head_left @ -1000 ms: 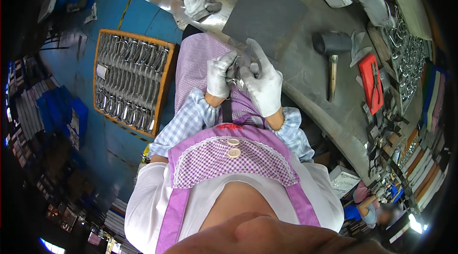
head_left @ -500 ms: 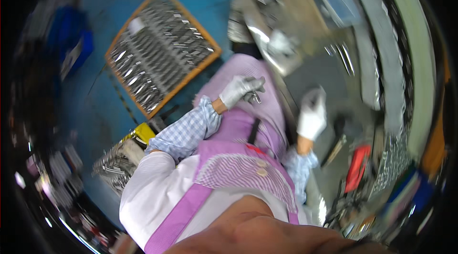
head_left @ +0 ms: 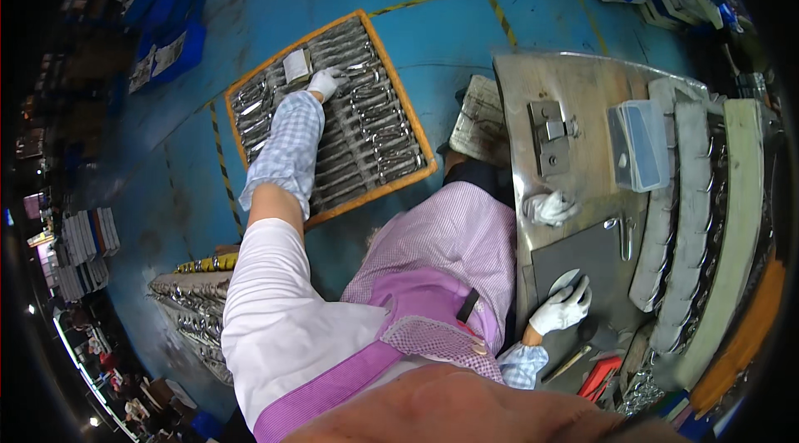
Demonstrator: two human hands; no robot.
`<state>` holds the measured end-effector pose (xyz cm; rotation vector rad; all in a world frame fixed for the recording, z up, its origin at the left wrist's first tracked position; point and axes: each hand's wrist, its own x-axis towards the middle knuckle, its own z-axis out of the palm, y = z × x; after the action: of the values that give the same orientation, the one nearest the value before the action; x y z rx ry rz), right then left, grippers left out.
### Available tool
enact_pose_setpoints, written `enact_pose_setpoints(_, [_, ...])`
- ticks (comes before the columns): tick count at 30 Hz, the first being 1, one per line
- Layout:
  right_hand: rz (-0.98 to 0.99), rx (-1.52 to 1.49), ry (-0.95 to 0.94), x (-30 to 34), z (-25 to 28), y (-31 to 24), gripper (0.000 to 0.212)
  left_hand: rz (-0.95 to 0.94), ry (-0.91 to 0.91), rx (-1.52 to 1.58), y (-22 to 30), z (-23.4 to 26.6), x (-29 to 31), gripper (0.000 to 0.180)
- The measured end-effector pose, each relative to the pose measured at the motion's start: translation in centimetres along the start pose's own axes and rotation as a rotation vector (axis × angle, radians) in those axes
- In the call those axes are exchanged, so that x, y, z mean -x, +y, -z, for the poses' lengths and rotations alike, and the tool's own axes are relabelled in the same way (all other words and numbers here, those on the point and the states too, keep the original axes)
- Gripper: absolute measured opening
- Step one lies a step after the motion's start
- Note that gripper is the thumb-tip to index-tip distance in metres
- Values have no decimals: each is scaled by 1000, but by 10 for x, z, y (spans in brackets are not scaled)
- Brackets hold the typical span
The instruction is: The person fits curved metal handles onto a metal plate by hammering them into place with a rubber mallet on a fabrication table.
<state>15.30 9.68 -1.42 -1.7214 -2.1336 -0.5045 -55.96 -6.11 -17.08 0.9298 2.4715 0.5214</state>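
Note:
My left hand [head_left: 327, 84], in a white glove, reaches out over an orange-edged tray [head_left: 423, 133] filled with rows of shiny metal wrenches [head_left: 372, 102]. Its fingers are bunched together beside the wrenches near a small white block [head_left: 297, 66]. What they hold, if anything, is too small to make out. Lower right, my right hand [head_left: 563, 310], also gloved, rests on a dark mat [head_left: 574, 260] with its fingers apart. Just ahead of its fingertips lies a shiny oval patch [head_left: 564, 281], perhaps metal. Two small metal pieces, one a wrench [head_left: 626, 239], lie past the mat's far right corner.
The metal bench [head_left: 516, 139] carries a bolted fixture [head_left: 549, 137], a crumpled white glove [head_left: 549, 208], a clear blue plastic box [head_left: 641, 145] and a red-handled tool [head_left: 601, 376]. Long grey padded strips [head_left: 689, 218] line its right side. More metal pieces [head_left: 200, 310] are stacked at lower left.
My left hand has moved from above my lap, where it held a small shiny metal piece, out to the tray. My right hand has drawn back toward me on the mat. The view has shifted.

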Motion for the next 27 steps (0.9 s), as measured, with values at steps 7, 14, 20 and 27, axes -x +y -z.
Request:
enact_pose_setpoints(7, [-2,52,-18,6,-3,-2,35,-8,69,14,-23,-49,-21,26])
enact_pose_setpoints(14, [-83,-104,-70,-22,17,-25,24,383,178,-338,-3,-18,2,31])
enact_pose_setpoints(20, [60,-178,132,-46,33,-11,28,-271,130,358,136,-58,157,25])
enact_pose_setpoints(27, [-5,-54,-224,-154,-46,49,45,-636,114,662,363,-86,268,27])
